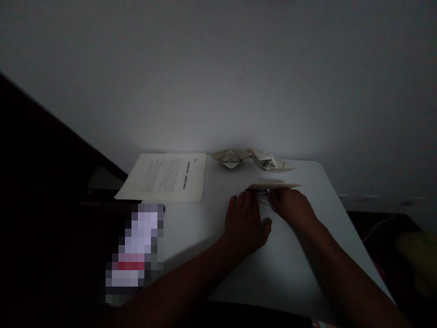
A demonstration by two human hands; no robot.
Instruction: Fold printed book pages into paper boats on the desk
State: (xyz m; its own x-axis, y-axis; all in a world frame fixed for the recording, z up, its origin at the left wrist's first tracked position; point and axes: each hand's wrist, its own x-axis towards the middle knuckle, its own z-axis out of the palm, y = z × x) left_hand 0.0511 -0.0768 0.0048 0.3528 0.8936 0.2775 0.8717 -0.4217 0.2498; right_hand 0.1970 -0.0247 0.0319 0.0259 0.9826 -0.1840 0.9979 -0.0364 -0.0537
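A folded sheet of printed paper [273, 186] stands on the white table in front of me, one flap raised and a dark printed patch showing below it. My left hand [244, 223] lies at its near left side, fingers stretched forward to the paper's edge and thumb spread apart. On the other side, my right hand [294, 206] has its fingers curled closed at the paper's lower right part. Two folded paper boats rest beyond my hands: a left paper boat [231, 157] and a right paper boat [271, 161]. Dim light hides the exact finger contacts.
At the table's [218, 269] back left lies a stack of printed sheets [164, 177]. A pixelated bright phone-like object [136, 246] is at the left edge. Behind the table rises a pale wall [218, 82]. A thin cable [382, 223] runs at the right.
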